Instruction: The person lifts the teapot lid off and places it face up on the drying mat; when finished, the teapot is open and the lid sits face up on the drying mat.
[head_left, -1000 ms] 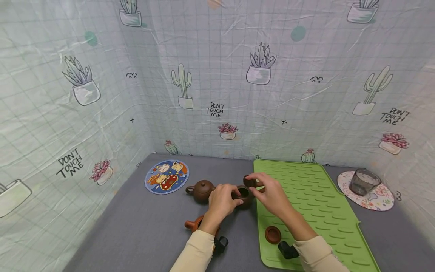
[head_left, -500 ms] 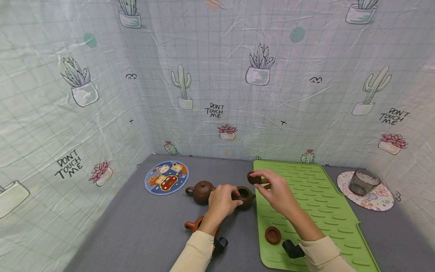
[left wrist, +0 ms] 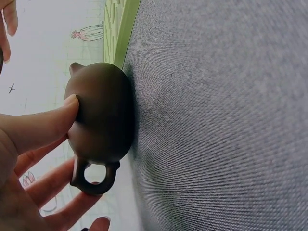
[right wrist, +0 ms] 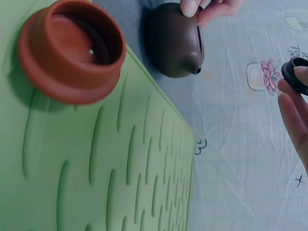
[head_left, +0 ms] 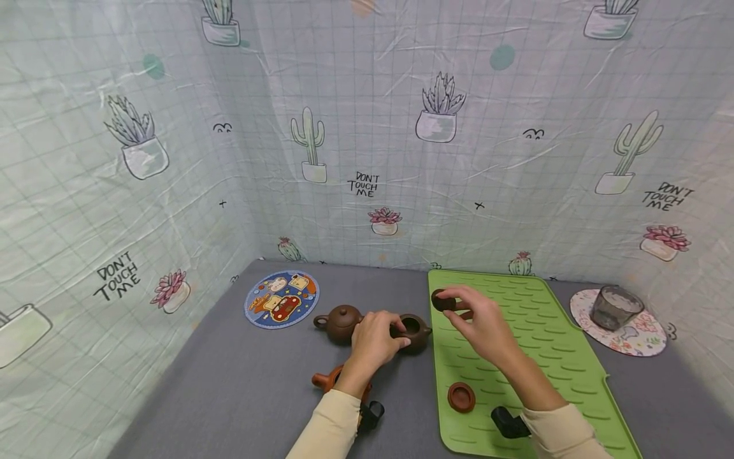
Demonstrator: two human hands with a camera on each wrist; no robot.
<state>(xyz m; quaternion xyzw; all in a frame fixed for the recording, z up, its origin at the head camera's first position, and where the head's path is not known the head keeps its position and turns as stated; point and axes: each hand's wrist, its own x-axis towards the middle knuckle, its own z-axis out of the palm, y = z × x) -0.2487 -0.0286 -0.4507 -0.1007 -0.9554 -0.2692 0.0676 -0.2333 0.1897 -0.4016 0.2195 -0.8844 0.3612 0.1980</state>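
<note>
A dark brown teapot [head_left: 414,332] stands lidless on the grey table, just left of the green mat [head_left: 533,344]. My left hand [head_left: 394,338] grips its body from the left; in the left wrist view the thumb [left wrist: 43,127] presses on the teapot [left wrist: 102,127]. My right hand [head_left: 454,303] pinches the small dark lid [head_left: 441,299] in the air above the mat's far left corner. The right wrist view shows the dark lid [right wrist: 294,74] between fingertips [right wrist: 292,113], apart from the teapot [right wrist: 175,41].
A second brown teapot [head_left: 339,322] with its lid on stands left of my left hand. A reddish teapot [head_left: 323,379] lies partly under my left forearm. A reddish lid [head_left: 461,396] rests upside down on the mat. Farther off are a blue coaster [head_left: 281,298] and a glass cup [head_left: 613,306].
My right hand has carried the dark lid away from the teapot's opening, rightward over the green mat. The left hand and the teapot have stayed put.
</note>
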